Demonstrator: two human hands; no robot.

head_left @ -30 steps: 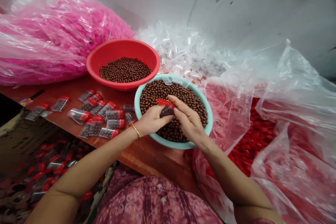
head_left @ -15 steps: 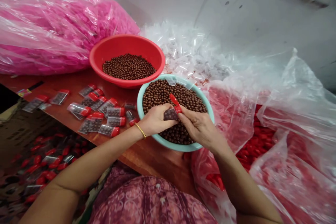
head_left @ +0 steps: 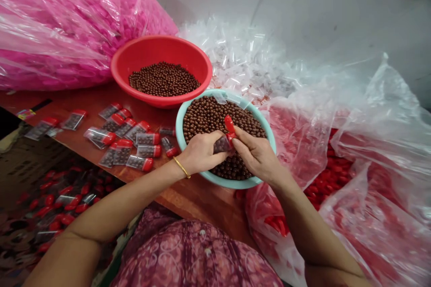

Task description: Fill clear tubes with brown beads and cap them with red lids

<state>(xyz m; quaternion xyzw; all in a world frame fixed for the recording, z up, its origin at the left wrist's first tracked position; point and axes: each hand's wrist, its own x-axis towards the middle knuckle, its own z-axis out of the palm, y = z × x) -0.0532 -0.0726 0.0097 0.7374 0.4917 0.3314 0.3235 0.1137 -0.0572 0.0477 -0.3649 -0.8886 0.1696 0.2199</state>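
Note:
My left hand (head_left: 201,151) is closed around a small clear tube (head_left: 222,144) filled with brown chocolate balls, held over the teal bowl (head_left: 179,122) of the same balls. My right hand (head_left: 257,154) pinches the tube's red hinged cap (head_left: 229,126), which stands up from the tube's end. A gold bangle sits on my left wrist. Several filled tubes with red caps (head_left: 129,143) lie on the wooden table to the left of the bowl.
A red bowl (head_left: 161,49) of chocolate balls stands behind the teal one. A big pink plastic bag (head_left: 67,31) fills the back left, a heap of empty clear tubes (head_left: 242,63) the back middle, a clear bag of red caps (head_left: 336,175) the right. More filled tubes lie in a box (head_left: 50,202) below the table's edge.
The red cap has swung from lying flat across the tube to standing upright at its end. Both hands stayed over the teal bowl, my right hand shifting to grip the cap.

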